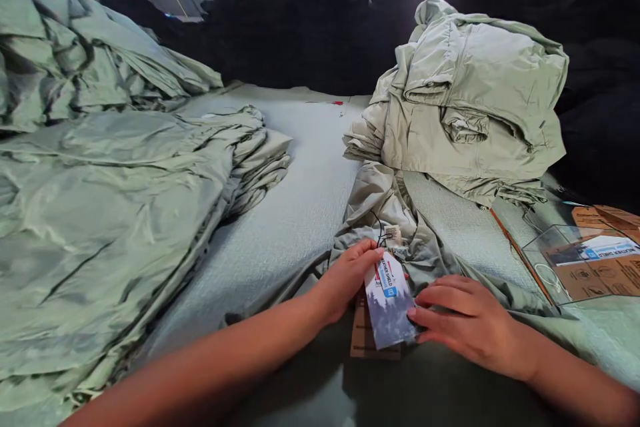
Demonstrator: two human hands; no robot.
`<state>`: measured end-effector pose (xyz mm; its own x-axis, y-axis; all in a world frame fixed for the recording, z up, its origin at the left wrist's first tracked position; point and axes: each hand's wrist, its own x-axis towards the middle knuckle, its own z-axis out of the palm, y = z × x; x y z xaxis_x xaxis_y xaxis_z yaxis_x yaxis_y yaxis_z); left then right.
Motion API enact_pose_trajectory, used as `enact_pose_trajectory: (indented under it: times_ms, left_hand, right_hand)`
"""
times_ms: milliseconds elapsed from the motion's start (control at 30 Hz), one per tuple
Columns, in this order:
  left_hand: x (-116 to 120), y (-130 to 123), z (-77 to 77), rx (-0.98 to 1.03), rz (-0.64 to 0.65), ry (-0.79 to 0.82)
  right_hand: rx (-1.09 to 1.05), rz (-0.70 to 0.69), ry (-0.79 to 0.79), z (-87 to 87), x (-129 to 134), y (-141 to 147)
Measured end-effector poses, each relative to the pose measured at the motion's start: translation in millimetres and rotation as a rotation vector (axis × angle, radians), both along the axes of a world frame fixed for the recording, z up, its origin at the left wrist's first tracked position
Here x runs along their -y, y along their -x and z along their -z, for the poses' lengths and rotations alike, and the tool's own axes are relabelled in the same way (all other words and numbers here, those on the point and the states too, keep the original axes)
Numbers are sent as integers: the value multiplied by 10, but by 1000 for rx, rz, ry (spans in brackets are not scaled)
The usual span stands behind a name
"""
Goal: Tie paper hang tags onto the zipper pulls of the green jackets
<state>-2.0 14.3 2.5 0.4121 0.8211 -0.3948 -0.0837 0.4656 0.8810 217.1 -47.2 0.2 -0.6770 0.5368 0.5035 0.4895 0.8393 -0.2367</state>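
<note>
A printed hang tag showing a misty tree scene and a blue-and-red label lies on a sage green garment. My left hand grips its upper left edge. My right hand has its fingertips at the tag's lower right edge. A brown cardboard tag sticks out beneath it. A thin black cord runs up from the tags toward a small barcode label on the fabric. The garment's lower part passes under my hands and forearms.
Large stacks of folded sage green garments fill the left side, on a grey textured table. Another folded pile rises ahead right. A clear plastic bag holding brown card lies at the right. Dark heaped material stands behind.
</note>
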Motion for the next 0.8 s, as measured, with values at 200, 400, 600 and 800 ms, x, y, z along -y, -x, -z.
enact_pose_trajectory:
  times_ms: [200,400,600,800]
  left_hand:
    - [39,25,-40,25,156,113]
    - [30,19,-2,7,148,120]
    - [78,-33,36,-10,43,-112]
    - [169,-61,-15,27,116,-212]
  right_hand:
    - [-595,314,542,-54,-122,79]
    - [-852,310,830,18,-201,72]
    - [-833,217,898,35,-195,61]
    - [-728,354,948,-55,-313,169]
